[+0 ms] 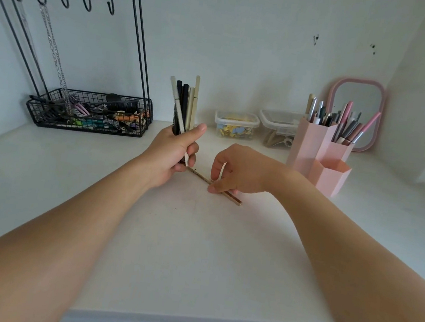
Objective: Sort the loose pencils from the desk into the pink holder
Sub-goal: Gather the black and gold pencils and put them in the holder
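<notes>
I have the white desk (193, 265) under me, running back to the wall, with a black wire rack (89, 111) far left and the pink holder (319, 152) far right, already crowded with pens in its taller cells while the low near cell looks free. Two small plastic boxes (237, 125) sit between them at the back. My left hand (172, 156) is wrapped around a bundle of pencils (185, 104), standing upright out of the fist. My right hand (234, 173) is down at the middle of the desk, thumb and fingertips pinching the last loose pencil (218, 188), a brown one lying flat and slanting from the left fist toward the near right. To do this lift well, I judge I should pinch near the middle so it comes up level, tuck it into the left bundle or carry it straight across, and keep the bundle upright so nothing slips before reaching the holder.
</notes>
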{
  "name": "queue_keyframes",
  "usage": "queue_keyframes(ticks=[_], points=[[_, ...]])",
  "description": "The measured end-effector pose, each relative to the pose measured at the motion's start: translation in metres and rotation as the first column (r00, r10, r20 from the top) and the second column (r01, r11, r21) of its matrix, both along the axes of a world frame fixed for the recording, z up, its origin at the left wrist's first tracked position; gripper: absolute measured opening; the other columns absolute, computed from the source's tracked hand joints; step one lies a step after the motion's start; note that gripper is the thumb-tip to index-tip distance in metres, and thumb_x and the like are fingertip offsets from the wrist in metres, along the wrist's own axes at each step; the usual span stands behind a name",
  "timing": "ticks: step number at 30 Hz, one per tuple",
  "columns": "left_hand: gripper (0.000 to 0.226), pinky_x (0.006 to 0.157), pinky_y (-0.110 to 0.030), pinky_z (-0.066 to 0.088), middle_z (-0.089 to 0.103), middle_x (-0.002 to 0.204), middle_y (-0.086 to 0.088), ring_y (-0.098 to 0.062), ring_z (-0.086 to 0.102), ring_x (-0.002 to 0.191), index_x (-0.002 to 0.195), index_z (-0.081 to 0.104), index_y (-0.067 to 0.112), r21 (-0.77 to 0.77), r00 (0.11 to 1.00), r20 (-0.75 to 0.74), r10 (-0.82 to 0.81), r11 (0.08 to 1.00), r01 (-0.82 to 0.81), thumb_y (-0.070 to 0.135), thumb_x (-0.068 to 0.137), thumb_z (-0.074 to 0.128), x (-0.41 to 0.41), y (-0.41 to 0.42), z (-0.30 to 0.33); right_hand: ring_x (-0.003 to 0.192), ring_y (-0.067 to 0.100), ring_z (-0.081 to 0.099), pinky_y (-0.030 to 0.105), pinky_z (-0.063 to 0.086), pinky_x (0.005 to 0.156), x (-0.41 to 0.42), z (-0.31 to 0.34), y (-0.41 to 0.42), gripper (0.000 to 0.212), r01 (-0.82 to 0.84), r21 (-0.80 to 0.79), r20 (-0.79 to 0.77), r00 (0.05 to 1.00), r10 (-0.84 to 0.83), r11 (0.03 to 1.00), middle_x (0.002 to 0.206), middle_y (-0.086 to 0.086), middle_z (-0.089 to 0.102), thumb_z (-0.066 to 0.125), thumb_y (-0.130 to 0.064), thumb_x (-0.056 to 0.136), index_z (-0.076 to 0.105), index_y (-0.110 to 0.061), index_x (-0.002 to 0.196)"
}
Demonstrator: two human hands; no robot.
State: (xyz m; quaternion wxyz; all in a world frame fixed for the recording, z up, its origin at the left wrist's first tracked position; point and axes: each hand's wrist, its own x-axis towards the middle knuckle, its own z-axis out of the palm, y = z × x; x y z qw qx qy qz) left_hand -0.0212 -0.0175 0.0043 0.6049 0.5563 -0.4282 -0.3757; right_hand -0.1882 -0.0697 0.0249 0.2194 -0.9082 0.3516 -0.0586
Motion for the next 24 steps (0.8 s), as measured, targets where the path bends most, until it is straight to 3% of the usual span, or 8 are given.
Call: queue_keyframes(ticks=[4, 7, 9, 10, 13, 15, 19, 24], points=[[0.027, 0.036, -0.017, 0.019, 0.037, 0.056, 0.003, -0.013, 0.037, 0.044, 0.099, 0.058, 0.018, 0.008, 0.999, 0.028, 0.015, 1.000, -0.015, 0.040, 0.091, 0.071, 0.002, 0.000, -0.001, 0.046, 0.006, 0.059, 0.015, 0.044, 0.051, -0.003, 0.004, -0.001, 0.019, 0.033, 0.028, -0.022, 0.999, -0.033, 0.999, 0.062, 0.003, 0.072, 0.078, -0.026, 0.079, 0.072, -0.012, 0.091], [0.027, 0.037, -0.018, 0.020, 0.043, 0.054, 0.005, -0.013, 0.042, 0.044, 0.096, 0.059, 0.019, 0.010, 0.998, 0.060, 0.027, 1.000, -0.027, 0.043, 0.091, 0.071, 0.001, 0.001, -0.002, 0.053, 0.010, 0.065, 0.022, 0.054, 0.061, -0.003, 0.003, -0.004, 0.019, 0.111, 0.004, -0.016, 0.994, -0.111, 0.994, 0.064, 0.004, 0.074, 0.072, -0.020, 0.076, 0.076, -0.002, 0.084], [0.027, 0.037, -0.019, 0.023, 0.049, 0.054, 0.005, -0.013, 0.049, 0.047, 0.099, 0.060, 0.020, 0.016, 0.996, 0.086, 0.016, 1.000, -0.017, 0.044, 0.092, 0.069, 0.000, 0.001, -0.004, 0.060, 0.017, 0.068, 0.029, 0.056, 0.068, -0.004, 0.002, -0.008, 0.022, 0.177, 0.046, 0.094, 0.979, -0.180, 0.983, 0.073, 0.012, 0.076, 0.070, -0.017, 0.077, 0.074, 0.004, 0.082], [0.026, 0.038, -0.019, 0.024, 0.050, 0.055, 0.005, -0.013, 0.051, 0.048, 0.099, 0.060, 0.020, 0.020, 0.995, 0.100, 0.003, 1.000, -0.005, 0.045, 0.093, 0.068, -0.001, 0.001, -0.004, 0.063, 0.020, 0.071, 0.030, 0.059, 0.069, -0.004, 0.004, -0.009, 0.019, 0.195, 0.157, 0.200, 0.954, -0.225, 0.968, 0.076, 0.015, 0.076, 0.068, -0.012, 0.080, 0.071, 0.007, 0.082], [0.026, 0.039, -0.020, 0.026, 0.049, 0.057, 0.006, -0.012, 0.051, 0.049, 0.094, 0.059, 0.022, 0.023, 0.989, 0.140, -0.051, 0.999, 0.048, 0.047, 0.094, 0.065, -0.006, 0.002, -0.004, 0.073, 0.027, 0.073, 0.028, 0.060, 0.063, -0.005, 0.014, -0.008, 0.005, 0.009, 0.550, 0.569, 0.728, -0.383, 0.835, 0.086, 0.024, 0.071, 0.065, 0.002, 0.089, 0.062, 0.005, 0.092], [0.027, 0.040, -0.020, 0.028, 0.048, 0.057, 0.006, -0.011, 0.051, 0.051, 0.097, 0.062, 0.024, 0.011, 0.987, 0.138, -0.084, 0.996, 0.084, 0.050, 0.095, 0.061, -0.007, 0.003, -0.004, 0.081, 0.022, 0.073, 0.024, 0.057, 0.065, -0.005, 0.017, -0.010, 0.010, -0.135, 0.585, 0.674, 0.629, -0.387, 0.800, 0.092, 0.018, 0.073, 0.066, -0.004, 0.091, 0.063, 0.001, 0.100], [0.028, 0.045, -0.021, 0.035, 0.050, 0.061, 0.004, -0.012, 0.054, 0.058, 0.089, 0.056, 0.028, 0.025, 0.976, 0.115, -0.187, 0.982, 0.185, 0.055, 0.096, 0.054, -0.010, 0.003, -0.005, 0.073, 0.009, 0.062, 0.020, 0.051, 0.065, -0.003, 0.013, -0.011, 0.005, -0.191, 0.549, 0.698, 0.641, -0.320, 0.814, 0.082, 0.001, 0.066, 0.070, -0.013, 0.089, 0.068, -0.010, 0.093], [0.040, 0.051, -0.023, 0.041, 0.056, 0.066, 0.004, -0.013, 0.055, 0.062, 0.089, 0.055, 0.017, 0.025, 0.950, 0.145, -0.277, 0.961, 0.277, 0.057, 0.085, 0.057, -0.011, 0.003, -0.006, 0.071, 0.013, 0.063, 0.021, 0.055, 0.068, -0.002, 0.009, -0.011, 0.003, -0.221, 0.550, 0.709, 0.633, -0.311, 0.805, 0.078, 0.006, 0.066, 0.068, -0.008, 0.091, 0.067, -0.006, 0.093]])
